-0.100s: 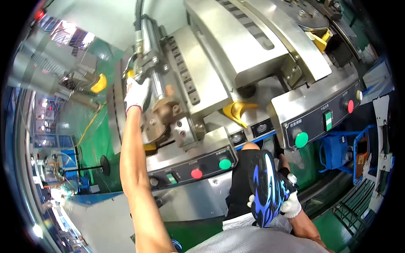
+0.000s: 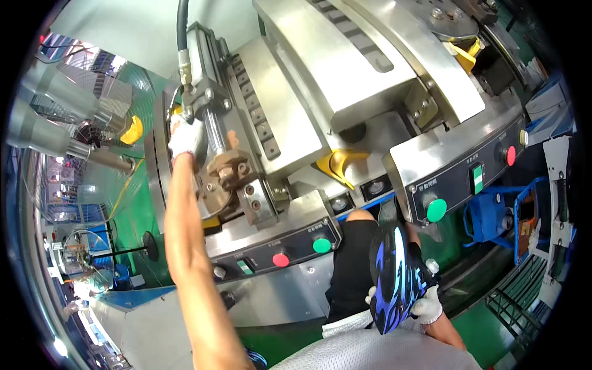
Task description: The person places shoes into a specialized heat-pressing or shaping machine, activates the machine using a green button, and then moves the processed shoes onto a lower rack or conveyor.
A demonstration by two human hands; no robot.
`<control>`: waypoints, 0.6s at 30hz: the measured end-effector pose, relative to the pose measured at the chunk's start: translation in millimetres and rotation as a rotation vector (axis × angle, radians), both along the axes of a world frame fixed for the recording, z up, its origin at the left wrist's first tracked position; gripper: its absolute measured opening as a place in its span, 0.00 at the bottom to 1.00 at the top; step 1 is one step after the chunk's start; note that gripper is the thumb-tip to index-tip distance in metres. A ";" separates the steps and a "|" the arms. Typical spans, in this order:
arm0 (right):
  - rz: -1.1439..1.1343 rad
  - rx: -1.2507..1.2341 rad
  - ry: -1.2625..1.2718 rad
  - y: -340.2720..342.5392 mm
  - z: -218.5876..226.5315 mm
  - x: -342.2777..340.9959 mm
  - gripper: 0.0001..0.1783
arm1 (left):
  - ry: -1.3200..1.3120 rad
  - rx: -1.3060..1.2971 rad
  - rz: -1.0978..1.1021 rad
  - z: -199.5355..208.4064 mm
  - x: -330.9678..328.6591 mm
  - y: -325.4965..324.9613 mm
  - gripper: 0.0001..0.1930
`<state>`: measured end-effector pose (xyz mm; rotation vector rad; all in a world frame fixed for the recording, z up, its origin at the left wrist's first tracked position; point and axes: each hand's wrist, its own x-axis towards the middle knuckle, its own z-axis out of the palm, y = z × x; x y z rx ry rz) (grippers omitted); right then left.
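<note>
Shoe [image 2: 398, 280] in right hand [image 2: 428, 305]; left hand [image 2: 186, 137] outstretched.

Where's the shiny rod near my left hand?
In the head view, the shiny rod is in the upper half, left of the middle, just right of your gloved left hand, above the brown metal block.

Your head-worn left fisheye camera looks steeply down and forward, from close above your gray shirt [image 2: 376, 354] across the metal machine [image 2: 280, 108] to the green floor [image 2: 139, 203] around it.
</note>
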<state>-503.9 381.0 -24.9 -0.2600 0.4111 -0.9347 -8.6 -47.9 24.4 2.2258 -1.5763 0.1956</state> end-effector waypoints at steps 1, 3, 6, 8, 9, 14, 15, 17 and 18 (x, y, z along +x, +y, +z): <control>-0.038 0.040 0.081 11.1 8.7 5.1 0.52 | 0.059 0.081 -0.024 -1.4 1.7 7.0 0.37; -0.166 0.219 0.100 40.2 19.3 34.6 0.51 | 0.132 0.149 -0.079 8.9 8.3 24.1 0.38; -0.175 0.150 0.113 34.1 8.8 45.7 0.52 | 0.092 -0.105 -0.116 58.0 22.4 67.2 0.36; -0.166 0.147 0.090 29.3 13.8 52.1 0.54 | 0.078 -0.202 -0.158 101.8 10.0 114.7 0.33; -0.141 0.135 0.081 28.1 9.5 56.1 0.55 | 0.115 -0.236 -0.170 117.6 10.7 152.8 0.31; -0.088 0.008 0.136 15.5 37.2 87.0 0.45 | 0.350 -0.301 -0.179 110.8 -5.6 356.6 0.25; -0.109 0.000 0.167 17.7 45.3 97.8 0.44 | 0.377 -0.277 -0.174 89.6 0.6 400.2 0.25; -0.086 -0.201 0.434 13.8 54.8 106.0 0.40 | 0.462 -0.227 -0.117 48.5 4.0 480.1 0.25; -0.053 -0.369 0.710 10.9 54.8 106.4 0.37 | 0.528 -0.146 -0.067 35.0 1.9 519.0 0.25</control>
